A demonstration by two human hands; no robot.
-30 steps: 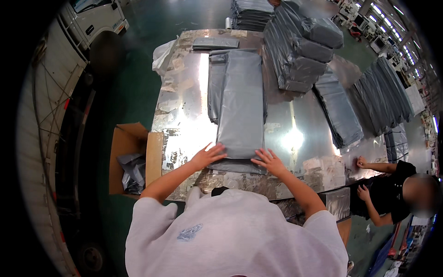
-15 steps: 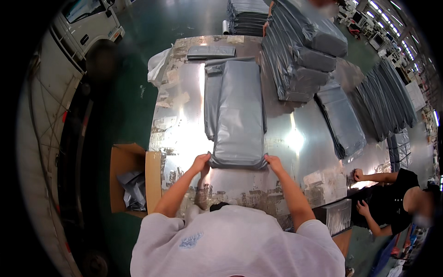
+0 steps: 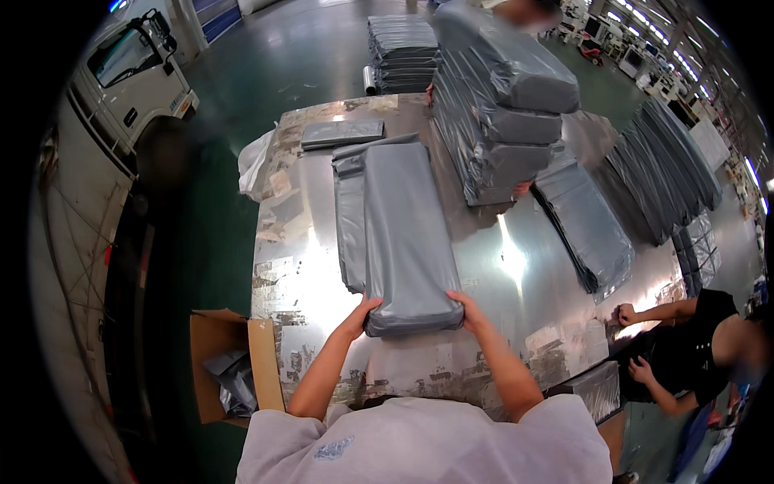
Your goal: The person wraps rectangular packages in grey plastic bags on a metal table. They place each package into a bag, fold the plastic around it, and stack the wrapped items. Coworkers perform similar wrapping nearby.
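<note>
A long stack of grey plastic bags (image 3: pixel 409 234) lies lengthwise in front of me, its near end bulging and rounded. My left hand (image 3: pixel 360 315) grips its near left corner, thumb on top and fingers at the side. At the opposite near corner, my right hand (image 3: pixel 468 311) holds on the same way. Partly under and to the left of it shows another pile of grey bags (image 3: pixel 350 230). A small flat grey bundle (image 3: pixel 342 134) rests beyond, toward the far left of the metal table (image 3: pixel 298 234).
A tall pile of grey bundles (image 3: pixel 520 121) stands far right, a person's hands at its sides. More grey stacks (image 3: pixel 582 222) lie right, near a co-worker in black (image 3: pixel 677 347). An open cardboard box (image 3: pixel 260 363) with grey plastic stands left; beyond is a truck (image 3: pixel 133 89).
Both hands have drawn the bag stack nearer to me, and its near end looks thicker and rounder. The view has shifted; the tall pile's holder now shows a hand low at its right side.
</note>
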